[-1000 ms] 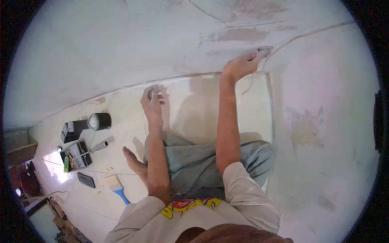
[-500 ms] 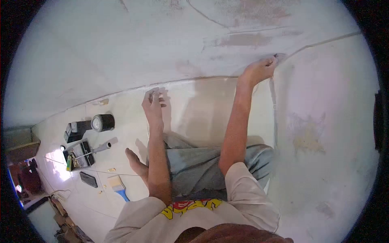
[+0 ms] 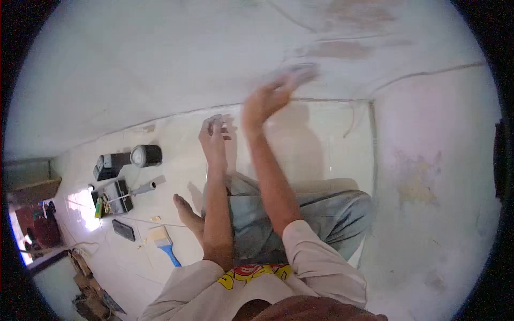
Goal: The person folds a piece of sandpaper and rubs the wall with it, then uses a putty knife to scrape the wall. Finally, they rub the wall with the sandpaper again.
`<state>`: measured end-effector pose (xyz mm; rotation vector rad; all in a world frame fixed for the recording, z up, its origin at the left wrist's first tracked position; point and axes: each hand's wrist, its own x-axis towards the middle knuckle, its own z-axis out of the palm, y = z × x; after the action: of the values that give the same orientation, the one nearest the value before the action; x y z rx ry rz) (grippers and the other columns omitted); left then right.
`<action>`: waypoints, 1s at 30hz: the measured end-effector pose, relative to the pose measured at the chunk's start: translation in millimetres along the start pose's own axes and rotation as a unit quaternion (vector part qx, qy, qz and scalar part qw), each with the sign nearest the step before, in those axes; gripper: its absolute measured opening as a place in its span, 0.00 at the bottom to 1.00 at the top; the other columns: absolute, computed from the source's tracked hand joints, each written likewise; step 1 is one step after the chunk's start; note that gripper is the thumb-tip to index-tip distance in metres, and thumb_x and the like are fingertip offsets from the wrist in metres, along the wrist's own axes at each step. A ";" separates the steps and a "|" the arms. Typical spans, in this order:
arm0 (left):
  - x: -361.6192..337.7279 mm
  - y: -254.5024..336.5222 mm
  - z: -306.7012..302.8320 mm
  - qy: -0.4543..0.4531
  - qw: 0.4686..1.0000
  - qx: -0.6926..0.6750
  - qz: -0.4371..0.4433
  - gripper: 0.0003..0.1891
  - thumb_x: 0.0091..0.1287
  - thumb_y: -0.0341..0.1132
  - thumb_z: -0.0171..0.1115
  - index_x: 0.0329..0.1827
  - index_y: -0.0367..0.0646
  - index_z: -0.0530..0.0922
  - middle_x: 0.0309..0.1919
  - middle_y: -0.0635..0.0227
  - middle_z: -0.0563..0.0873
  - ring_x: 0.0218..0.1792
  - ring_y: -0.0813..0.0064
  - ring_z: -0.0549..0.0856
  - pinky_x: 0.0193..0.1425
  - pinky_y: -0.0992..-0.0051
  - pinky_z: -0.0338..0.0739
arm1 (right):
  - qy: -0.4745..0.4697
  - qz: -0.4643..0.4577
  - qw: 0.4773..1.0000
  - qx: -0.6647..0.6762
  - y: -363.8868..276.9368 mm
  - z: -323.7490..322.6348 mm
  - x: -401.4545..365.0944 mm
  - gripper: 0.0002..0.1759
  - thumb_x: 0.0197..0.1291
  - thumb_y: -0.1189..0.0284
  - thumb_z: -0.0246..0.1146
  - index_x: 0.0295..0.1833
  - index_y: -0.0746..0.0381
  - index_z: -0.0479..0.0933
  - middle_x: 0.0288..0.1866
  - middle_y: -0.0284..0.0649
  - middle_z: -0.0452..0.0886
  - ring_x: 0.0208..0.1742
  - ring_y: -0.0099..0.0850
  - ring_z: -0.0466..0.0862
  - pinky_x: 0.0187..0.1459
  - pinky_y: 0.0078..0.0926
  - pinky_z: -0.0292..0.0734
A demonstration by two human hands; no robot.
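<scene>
My right hand, smeared by motion, is against or just in front of the pale wall. Its fingers are closed on a flat greyish piece, too blurred for me to tell its kind. Lower and to the left, my left hand hangs above the tiled floor near the foot of the wall. Its fingers are loosely curled and apart, their tips whitish with dust, and nothing shows in them. Brownish bare patches and a crack mark the wall beyond my right hand.
At left on the floor stand a dark cylindrical lamp, a black tray with a grey-handled tool, a black phone and a blue-handled paintbrush. A side wall with peeling paint rises at right.
My right hand has swept left along the wall, away from the corner, with the grey piece. My left hand keeps almost the same pose. The whole view has shifted slightly.
</scene>
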<state>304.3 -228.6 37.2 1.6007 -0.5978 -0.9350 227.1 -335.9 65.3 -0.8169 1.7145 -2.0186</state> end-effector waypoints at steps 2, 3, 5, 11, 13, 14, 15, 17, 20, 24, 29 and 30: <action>4.9 -1.7 -11.3 0.002 1.000 -0.004 0.006 0.12 0.72 0.33 0.53 0.50 0.35 0.78 0.40 0.64 0.86 0.36 0.75 0.84 0.35 0.76 0.76 | 0.053 -0.062 0.996 -0.024 26.3 -17.9 53.2 0.25 0.75 0.71 0.47 0.69 0.79 0.60 0.65 0.63 0.71 0.60 0.47 0.76 0.65 0.38 0.67; 7.7 -3.5 -13.1 -0.010 1.000 -0.007 0.016 0.12 0.72 0.34 0.53 0.50 0.35 0.78 0.41 0.64 0.86 0.35 0.75 0.84 0.35 0.76 0.76 | 0.060 -0.085 0.994 -0.029 51.3 -30.5 83.7 0.25 0.75 0.70 0.47 0.67 0.80 0.62 0.63 0.62 0.73 0.57 0.46 0.77 0.63 0.37 0.69; 13.2 -2.8 -12.2 -0.008 1.000 -0.020 0.020 0.12 0.72 0.34 0.52 0.51 0.35 0.77 0.41 0.62 0.86 0.35 0.75 0.85 0.34 0.77 0.76 | 0.077 -0.052 0.995 0.026 2.0 -50.8 118.4 0.25 0.76 0.67 0.46 0.64 0.80 0.64 0.61 0.62 0.74 0.55 0.45 0.78 0.62 0.36 0.70; 10.1 -1.3 19.0 -0.034 0.995 -0.081 -0.035 0.12 0.72 0.33 0.51 0.51 0.35 0.77 0.43 0.61 0.86 0.35 0.74 0.85 0.34 0.77 0.76 | 0.015 -0.060 0.991 -0.117 35.6 -17.7 25.2 0.30 0.76 0.68 0.40 0.75 0.77 0.46 0.75 0.65 0.56 0.72 0.50 0.66 0.73 0.37 0.57; 10.5 -1.7 19.3 -0.041 0.997 -0.060 0.014 0.12 0.72 0.32 0.51 0.52 0.35 0.76 0.44 0.60 0.86 0.35 0.74 0.85 0.33 0.77 0.76 | 0.014 -0.040 0.997 -0.060 4.8 -9.6 9.2 0.32 0.76 0.69 0.40 0.76 0.78 0.42 0.77 0.64 0.50 0.75 0.50 0.61 0.75 0.37 0.53; 11.0 0.8 16.7 -0.043 0.997 -0.060 0.013 0.12 0.72 0.32 0.51 0.52 0.35 0.76 0.44 0.60 0.86 0.35 0.74 0.85 0.33 0.77 0.76 | 0.007 -0.047 0.998 -0.045 5.5 -8.6 9.6 0.32 0.76 0.69 0.40 0.76 0.77 0.41 0.78 0.64 0.49 0.76 0.51 0.60 0.75 0.36 0.52; 10.6 5.0 11.4 -0.028 0.999 -0.047 0.004 0.12 0.72 0.32 0.51 0.52 0.35 0.76 0.43 0.60 0.86 0.35 0.74 0.85 0.34 0.77 0.76 | -0.001 -0.052 0.998 -0.032 6.6 -8.3 10.2 0.33 0.76 0.68 0.40 0.76 0.76 0.41 0.78 0.64 0.48 0.77 0.51 0.58 0.76 0.36 0.51; 11.0 5.4 -0.2 -0.009 0.999 -0.032 -0.002 0.12 0.71 0.32 0.51 0.52 0.35 0.76 0.43 0.60 0.86 0.35 0.74 0.85 0.34 0.77 0.76 | 0.037 -0.065 0.995 -0.060 8.5 -17.7 31.7 0.29 0.77 0.66 0.40 0.73 0.77 0.52 0.73 0.64 0.59 0.72 0.50 0.66 0.73 0.36 0.56; 10.5 3.3 -11.7 0.023 0.998 -0.066 0.005 0.12 0.72 0.32 0.51 0.52 0.35 0.76 0.43 0.61 0.86 0.35 0.74 0.85 0.35 0.76 0.76 | -0.027 0.000 1.000 0.014 -12.5 -56.7 97.4 0.28 0.77 0.63 0.40 0.65 0.80 0.64 0.67 0.61 0.68 0.63 0.46 0.73 0.67 0.37 0.67; 5.5 10.1 6.5 0.004 0.998 -0.066 -0.017 0.12 0.72 0.32 0.52 0.52 0.35 0.76 0.43 0.61 0.86 0.35 0.74 0.85 0.35 0.77 0.75 | -0.009 -0.058 0.998 -0.014 -6.6 -65.2 118.5 0.29 0.77 0.67 0.40 0.72 0.79 0.55 0.73 0.66 0.58 0.74 0.52 0.63 0.75 0.41 0.53; 2.8 5.6 20.2 -0.063 0.997 -0.035 0.001 0.12 0.72 0.33 0.52 0.52 0.35 0.76 0.43 0.62 0.86 0.34 0.73 0.85 0.35 0.77 0.75 | 0.015 -0.086 0.996 -0.024 7.7 -24.3 41.7 0.32 0.76 0.67 0.41 0.78 0.73 0.42 0.77 0.64 0.52 0.75 0.52 0.61 0.74 0.40 0.53; 5.6 2.9 18.1 -0.052 0.998 -0.027 -0.005 0.12 0.73 0.33 0.52 0.52 0.35 0.76 0.43 0.62 0.86 0.35 0.73 0.85 0.35 0.77 0.75 | -0.001 -0.078 0.996 -0.043 4.7 -14.7 18.7 0.33 0.76 0.68 0.41 0.78 0.72 0.39 0.77 0.63 0.52 0.76 0.52 0.60 0.75 0.39 0.51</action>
<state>292.8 -243.9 37.5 1.5159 -0.6324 -1.0387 203.0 -337.1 62.9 -1.0078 1.7981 -2.0539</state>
